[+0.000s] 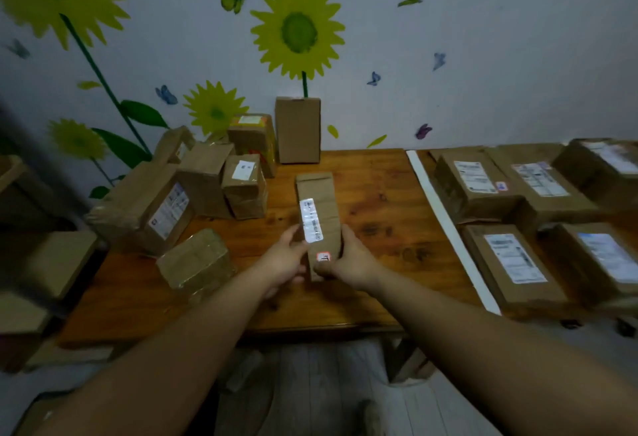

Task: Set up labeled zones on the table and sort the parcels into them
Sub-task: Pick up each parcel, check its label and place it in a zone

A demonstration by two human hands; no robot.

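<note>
A long narrow brown parcel (322,204) with a white shipping label and a small red-bordered sticker lies lengthwise at the middle of the wooden table (373,190). My left hand (284,258) grips its near left side and my right hand (348,259) grips its near right side. A white strip (448,225) runs front to back across the table to the right of the parcel. Beyond the strip lie several labelled parcels (511,263). A cluster of unsorted parcels (203,180) stands at the left.
A tall upright box (298,130) stands at the back against the wall with sunflower decals. A tape-wrapped parcel (196,263) sits near the front left. More cardboard boxes (51,263) are stacked off the table's left edge. The floor shows below the front edge.
</note>
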